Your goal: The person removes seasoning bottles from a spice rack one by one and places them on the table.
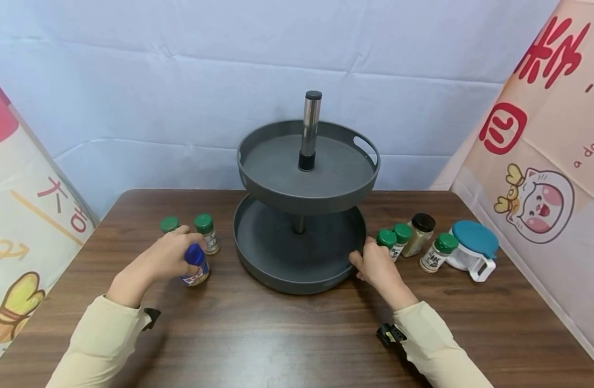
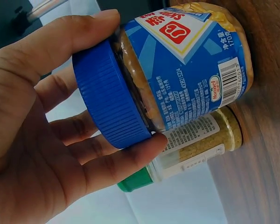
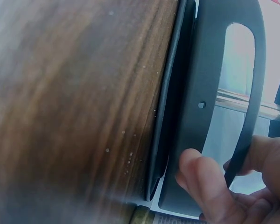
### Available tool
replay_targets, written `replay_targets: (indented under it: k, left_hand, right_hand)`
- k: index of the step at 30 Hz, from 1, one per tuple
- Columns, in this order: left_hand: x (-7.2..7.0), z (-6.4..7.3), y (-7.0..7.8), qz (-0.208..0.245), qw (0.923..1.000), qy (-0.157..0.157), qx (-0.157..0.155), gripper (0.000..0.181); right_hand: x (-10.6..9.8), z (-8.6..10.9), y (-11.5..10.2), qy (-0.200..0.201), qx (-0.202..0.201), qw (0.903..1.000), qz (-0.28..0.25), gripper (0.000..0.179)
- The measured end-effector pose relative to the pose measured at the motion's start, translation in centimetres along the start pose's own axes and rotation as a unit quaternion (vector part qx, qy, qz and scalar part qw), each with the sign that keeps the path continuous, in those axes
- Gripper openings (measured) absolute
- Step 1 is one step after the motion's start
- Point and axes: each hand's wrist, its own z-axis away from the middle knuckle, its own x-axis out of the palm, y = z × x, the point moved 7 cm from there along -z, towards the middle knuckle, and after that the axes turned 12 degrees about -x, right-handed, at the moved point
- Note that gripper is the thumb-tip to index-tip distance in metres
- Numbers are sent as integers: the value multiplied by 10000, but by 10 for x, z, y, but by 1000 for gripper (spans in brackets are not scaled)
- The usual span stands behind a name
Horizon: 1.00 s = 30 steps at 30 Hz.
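My left hand [image 1: 173,253] grips a peanut butter jar [image 2: 186,70] by its blue lid [image 2: 109,95], thumb on one side and fingers on the other. The jar's blue label faces the left wrist camera, and its base is close over the wooden table. Two green-capped spice jars [image 1: 207,233] stand just beyond that hand, one partly hidden by it. On the right, my right hand [image 1: 378,264] holds the lower tier's rim at its handle slot [image 3: 238,60]. That rim belongs to a dark grey two-tier round tray [image 1: 299,288] with a metal centre post [image 1: 311,121]. Both tiers hold nothing.
Right of the tray stand several green-capped spice jars [image 1: 433,261], a black-capped jar [image 1: 417,237] and a white container with a teal lid [image 1: 475,237]. A pale cloth [image 1: 156,97] hangs behind the brown table [image 1: 258,334]. Printed cloths flank both sides.
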Motion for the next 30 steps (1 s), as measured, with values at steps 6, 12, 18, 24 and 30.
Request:
replay_targets:
  k: [6, 12, 18, 24, 30]
  left_hand:
    - [3, 2, -2, 57, 9999, -110, -81, 38]
    - [3, 5, -3, 287, 9994, -159, -76, 38]
    - [1, 9, -3, 304, 9995, -104, -38, 38]
    - [3, 10, -3, 320, 9994, -87, -14, 37]
    - [5, 10, -2, 296, 9995, -71, -42, 37]
  right_hand:
    - [2, 1, 1, -45, 70, 10000, -9, 38]
    - [0, 1, 2, -5, 80, 10000, 15, 37]
    - [1, 1, -1, -13, -41, 10000, 55, 40]
    - [2, 2, 0, 0, 44, 10000, 39, 36]
    - [2, 3, 1, -11, 31, 10000, 21, 37]
